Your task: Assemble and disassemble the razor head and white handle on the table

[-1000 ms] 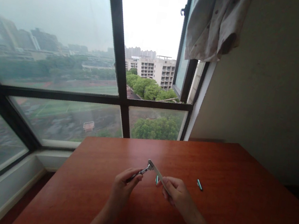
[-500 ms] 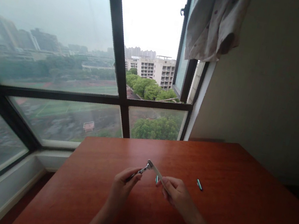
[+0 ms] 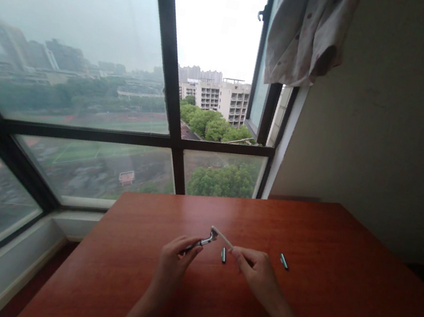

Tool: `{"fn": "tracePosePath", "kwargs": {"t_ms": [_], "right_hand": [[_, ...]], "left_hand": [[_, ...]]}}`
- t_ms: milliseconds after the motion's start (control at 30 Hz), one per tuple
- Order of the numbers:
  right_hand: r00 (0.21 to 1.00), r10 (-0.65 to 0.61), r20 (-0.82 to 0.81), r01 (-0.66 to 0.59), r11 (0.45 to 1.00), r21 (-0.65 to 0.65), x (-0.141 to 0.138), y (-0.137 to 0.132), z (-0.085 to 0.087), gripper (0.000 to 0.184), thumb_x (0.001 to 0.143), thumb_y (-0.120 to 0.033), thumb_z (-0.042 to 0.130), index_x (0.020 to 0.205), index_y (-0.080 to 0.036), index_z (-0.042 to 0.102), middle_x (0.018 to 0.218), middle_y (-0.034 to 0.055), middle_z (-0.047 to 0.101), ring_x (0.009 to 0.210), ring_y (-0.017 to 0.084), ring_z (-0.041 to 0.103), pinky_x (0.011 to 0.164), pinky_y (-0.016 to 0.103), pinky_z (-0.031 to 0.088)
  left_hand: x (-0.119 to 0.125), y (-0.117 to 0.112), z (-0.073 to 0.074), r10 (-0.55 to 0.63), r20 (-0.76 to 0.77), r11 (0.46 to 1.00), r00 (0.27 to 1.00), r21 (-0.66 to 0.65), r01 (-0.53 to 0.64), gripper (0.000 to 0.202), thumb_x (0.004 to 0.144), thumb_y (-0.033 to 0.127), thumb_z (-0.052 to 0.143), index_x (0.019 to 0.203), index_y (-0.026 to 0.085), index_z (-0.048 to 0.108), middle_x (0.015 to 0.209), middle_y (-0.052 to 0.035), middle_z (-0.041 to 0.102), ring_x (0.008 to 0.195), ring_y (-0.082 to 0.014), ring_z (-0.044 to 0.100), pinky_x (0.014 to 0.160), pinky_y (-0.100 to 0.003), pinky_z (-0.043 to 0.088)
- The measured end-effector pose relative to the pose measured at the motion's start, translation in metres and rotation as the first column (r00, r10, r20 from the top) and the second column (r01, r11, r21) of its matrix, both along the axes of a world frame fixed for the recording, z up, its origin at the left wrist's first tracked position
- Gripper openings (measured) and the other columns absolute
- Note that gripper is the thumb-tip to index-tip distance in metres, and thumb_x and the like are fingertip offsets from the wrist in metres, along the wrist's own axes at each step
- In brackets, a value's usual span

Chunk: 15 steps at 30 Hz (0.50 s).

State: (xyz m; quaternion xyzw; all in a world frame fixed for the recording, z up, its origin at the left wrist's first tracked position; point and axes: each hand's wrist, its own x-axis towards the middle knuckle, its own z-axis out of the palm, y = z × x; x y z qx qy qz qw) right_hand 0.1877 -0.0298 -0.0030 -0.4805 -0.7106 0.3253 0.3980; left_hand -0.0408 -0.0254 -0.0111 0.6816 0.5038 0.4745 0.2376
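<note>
Left hand: the left hand (image 3: 174, 255) was pinched shut on the near end of a small metal tool (image 3: 203, 241), thumb and fingertips closed around its dark shank.
Right hand: the right hand (image 3: 257, 273) gripped the near end of a pale flat strip (image 3: 223, 237) between thumb and forefinger.
Where the held things were: both were raised just above the wooden table (image 3: 336, 290), in front of the person and between the two hands.
Key relation: the tool's long axis ran up and to the right from the left grip. The strip's ran up and to the left from the right grip. The two far ends met at a point, making a shallow peak about midway between the hands, perhaps a little nearer the left one. Whether the ends were joined or only touching could not be told.
On the table: a short teal piece (image 3: 223, 255) lay just below the strip, close to the right fingertips. A second teal piece (image 3: 283, 261) lay farther to the right, apart from both hands.
Surroundings: a large window (image 3: 87, 76) stood beyond the table's far edge, with a cloth (image 3: 303, 32) hanging at its upper right.
</note>
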Motion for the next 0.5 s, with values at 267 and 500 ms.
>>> {"fn": "tracePosePath", "kwargs": {"t_ms": [267, 500], "right_hand": [[0.976, -0.049, 0.213, 0.017, 0.989, 0.148, 0.005, 0.002, -0.009, 0.029, 0.091, -0.036, 0.047, 0.092, -0.023, 0.073, 0.084, 0.0071, 0.071, 0.075, 0.020, 0.063, 0.069, 0.028, 0.043], [0.918, -0.086, 0.386, 0.020, 0.985, 0.171, 0.004, 0.001, -0.013, 0.026, 0.093, -0.033, 0.046, 0.095, -0.025, 0.071, 0.080, 0.0043, 0.067, 0.075, 0.018, 0.062, 0.065, 0.025, 0.040]], "left_hand": [[-0.002, -0.001, -0.002, 0.072, -0.285, 0.996, 0.956, 0.079, -0.051, 0.022, 0.085, 0.029, 0.057, 0.093, 0.018, 0.074, 0.075, -0.0063, 0.069, 0.063, -0.0167, 0.061, 0.058, -0.024, 0.045], [-0.006, -0.001, -0.005, 0.181, -0.490, 0.978, 0.853, 0.179, -0.105, 0.021, 0.087, 0.030, 0.055, 0.095, 0.025, 0.074, 0.078, -0.0049, 0.070, 0.068, -0.0183, 0.060, 0.061, -0.025, 0.041]]}}
